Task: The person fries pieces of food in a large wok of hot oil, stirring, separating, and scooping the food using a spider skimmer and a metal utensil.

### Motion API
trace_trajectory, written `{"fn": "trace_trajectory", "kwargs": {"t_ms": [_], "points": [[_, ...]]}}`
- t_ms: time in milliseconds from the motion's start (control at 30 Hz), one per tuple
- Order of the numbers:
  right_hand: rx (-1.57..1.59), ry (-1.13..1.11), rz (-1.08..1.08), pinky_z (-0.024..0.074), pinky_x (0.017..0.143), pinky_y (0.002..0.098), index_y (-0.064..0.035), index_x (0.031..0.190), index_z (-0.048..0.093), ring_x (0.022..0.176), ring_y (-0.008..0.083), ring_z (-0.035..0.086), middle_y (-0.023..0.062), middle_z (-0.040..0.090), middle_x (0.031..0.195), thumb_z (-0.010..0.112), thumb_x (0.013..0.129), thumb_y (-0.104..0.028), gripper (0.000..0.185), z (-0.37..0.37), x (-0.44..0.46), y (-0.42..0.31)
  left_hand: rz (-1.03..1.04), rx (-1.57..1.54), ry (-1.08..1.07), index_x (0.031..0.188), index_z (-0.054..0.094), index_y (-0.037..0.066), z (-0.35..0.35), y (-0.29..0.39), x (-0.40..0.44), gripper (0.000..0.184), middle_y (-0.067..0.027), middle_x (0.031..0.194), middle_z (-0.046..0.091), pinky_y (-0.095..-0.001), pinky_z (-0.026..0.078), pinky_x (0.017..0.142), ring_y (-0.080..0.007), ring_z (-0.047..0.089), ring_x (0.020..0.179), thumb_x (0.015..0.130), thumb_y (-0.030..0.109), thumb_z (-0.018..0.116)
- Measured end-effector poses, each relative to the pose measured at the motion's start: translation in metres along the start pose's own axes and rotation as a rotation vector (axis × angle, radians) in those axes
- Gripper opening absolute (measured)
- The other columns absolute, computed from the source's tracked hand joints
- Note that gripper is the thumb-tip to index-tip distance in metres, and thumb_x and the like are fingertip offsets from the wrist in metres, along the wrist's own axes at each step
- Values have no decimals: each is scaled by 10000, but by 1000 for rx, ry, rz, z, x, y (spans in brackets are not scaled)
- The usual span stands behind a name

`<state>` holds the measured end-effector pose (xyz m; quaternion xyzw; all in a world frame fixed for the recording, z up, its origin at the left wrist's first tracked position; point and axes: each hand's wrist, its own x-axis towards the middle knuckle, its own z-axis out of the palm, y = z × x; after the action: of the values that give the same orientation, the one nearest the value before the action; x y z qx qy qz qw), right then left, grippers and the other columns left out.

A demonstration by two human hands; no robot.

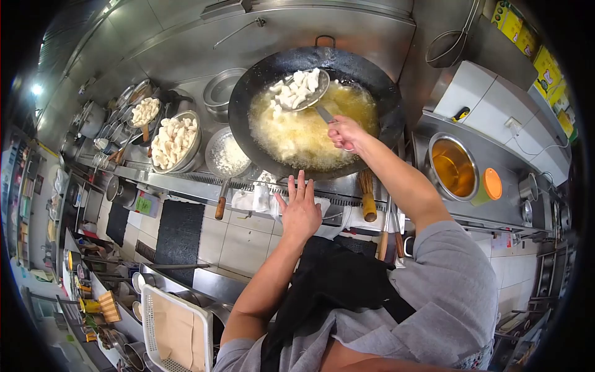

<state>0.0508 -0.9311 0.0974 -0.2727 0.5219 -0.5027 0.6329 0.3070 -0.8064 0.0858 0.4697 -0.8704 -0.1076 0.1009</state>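
The right hand (345, 132) has its grip clenched on the handle (323, 113) of a skimmer (321, 92) bearing white pieces (297, 88) over the wok (387, 93); the left hand (300, 214) is spread, empty. Likely stiff but front-heavy, the skimmer is best held there.

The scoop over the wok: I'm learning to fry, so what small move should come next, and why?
Probably a slow tilt of the scoop, low over the oil, to limit splashing: the right hand holds its handle, pale pieces lie heaped in it, and the oil in the wok is bubbling.
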Motion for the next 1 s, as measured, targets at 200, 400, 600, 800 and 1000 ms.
{"fn": "trace_trajectory", "kwargs": {"t_ms": [200,400,600,800,1000], "points": [[-92,248,-93,327,377,270,-112,1408,299,439,96,389,33,465,668,461,965,-55,475,8,-61,16,26,-63,17,1444,383,59,0,-2,-2,676,-127,1600,172,-693,153,1096,-346,127,1480,843,233,639],[47,303,-204,357,347,281,-55,1063,414,422,113,415,48,467,637,426,923,-10,147,-20,-72,6,76,-91,2,1429,395,45,-7,-9,-6,658,-159,1586,194,-696,166,1092,-362,139,1474,834,210,623],[-32,338,-209,389,370,298,-74,986,440,428,116,405,40,443,626,417,942,-32,65,-10,-94,5,107,-105,29,1420,413,46,-5,-13,-7,644,-164,1585,197,-693,163,1097,-361,137,1475,835,207,626],[-101,339,-218,388,383,286,-63,1231,390,447,103,399,35,451,649,402,952,-10,284,6,-105,10,121,-143,10,1426,407,43,-6,-17,-8,639,-157,1594,181,-691,142,1104,-356,131,1477,847,203,626],[-107,391,-222,381,350,271,-62,1361,322,446,106,432,51,485,668,450,946,-32,435,-15,-108,5,136,-131,-23,1453,370,75,-5,-25,-9,688,-127,1598,177,-682,150,1110,-328,129,1482,846,236,651]]}}
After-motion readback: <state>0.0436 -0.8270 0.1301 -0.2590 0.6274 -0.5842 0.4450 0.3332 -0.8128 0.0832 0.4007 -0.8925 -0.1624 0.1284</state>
